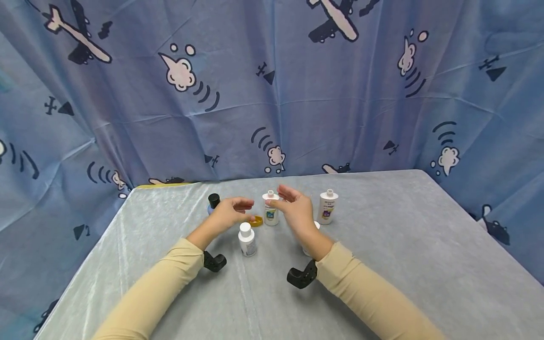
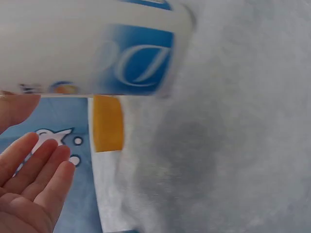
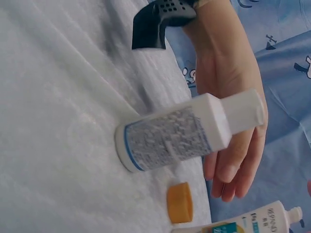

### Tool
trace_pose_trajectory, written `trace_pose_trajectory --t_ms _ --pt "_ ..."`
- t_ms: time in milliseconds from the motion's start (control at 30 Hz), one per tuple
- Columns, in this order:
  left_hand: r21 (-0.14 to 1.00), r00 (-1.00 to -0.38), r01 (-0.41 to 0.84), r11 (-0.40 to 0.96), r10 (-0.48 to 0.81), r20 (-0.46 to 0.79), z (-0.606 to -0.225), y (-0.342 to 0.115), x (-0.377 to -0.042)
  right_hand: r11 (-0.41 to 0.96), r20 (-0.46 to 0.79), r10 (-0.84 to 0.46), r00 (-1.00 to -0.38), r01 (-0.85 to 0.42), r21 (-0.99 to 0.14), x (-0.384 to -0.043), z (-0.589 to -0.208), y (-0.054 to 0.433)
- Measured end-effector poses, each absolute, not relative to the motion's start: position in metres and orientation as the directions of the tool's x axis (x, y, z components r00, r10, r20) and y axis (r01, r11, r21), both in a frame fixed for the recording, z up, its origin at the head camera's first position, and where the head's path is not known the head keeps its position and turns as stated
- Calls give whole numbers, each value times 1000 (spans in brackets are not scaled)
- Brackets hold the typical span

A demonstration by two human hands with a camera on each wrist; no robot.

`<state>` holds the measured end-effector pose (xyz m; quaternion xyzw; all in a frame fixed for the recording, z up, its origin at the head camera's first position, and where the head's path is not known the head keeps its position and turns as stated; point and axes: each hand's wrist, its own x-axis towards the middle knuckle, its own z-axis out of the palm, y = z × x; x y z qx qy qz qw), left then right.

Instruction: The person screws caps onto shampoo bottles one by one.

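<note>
A pale grey cloth (image 1: 110,264) covered the counter (image 1: 425,245), and a blue curtain (image 1: 331,118) printed with aeroplanes (image 1: 80,39) hung behind. The front white bottle (image 1: 248,243) stood upright near the left hand (image 1: 227,216), its fine print (image 3: 167,138) too blurred to read; close to the left wrist camera showed a blue panel (image 2: 141,60) with a curved white letter. That hand, fingers extended, held nothing beside a yellow ring (image 1: 257,222). The right hand (image 1: 299,212), likewise loose and unburdened, overlapped the middle bottle (image 1: 270,217) from the head view; contact could not be told.
</note>
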<state>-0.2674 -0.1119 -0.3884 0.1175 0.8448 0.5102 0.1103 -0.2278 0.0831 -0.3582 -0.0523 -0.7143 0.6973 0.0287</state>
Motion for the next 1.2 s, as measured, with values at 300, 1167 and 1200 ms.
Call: trace_pose_trajectory --t_ms 300,1167,1200 --pt "876 -946 73 477 312 -92 -406 -107 -274 -15 -18 152 -988 16 -1000 -230 -370 74" --pt "840 -954 100 533 290 -71 -416 -102 -271 -29 -52 291 -955 46 -999 -240 -405 57" --pt "838 -958 91 539 278 -75 -414 -103 -271 -20 -50 293 -955 46 -999 -240 -406 57"
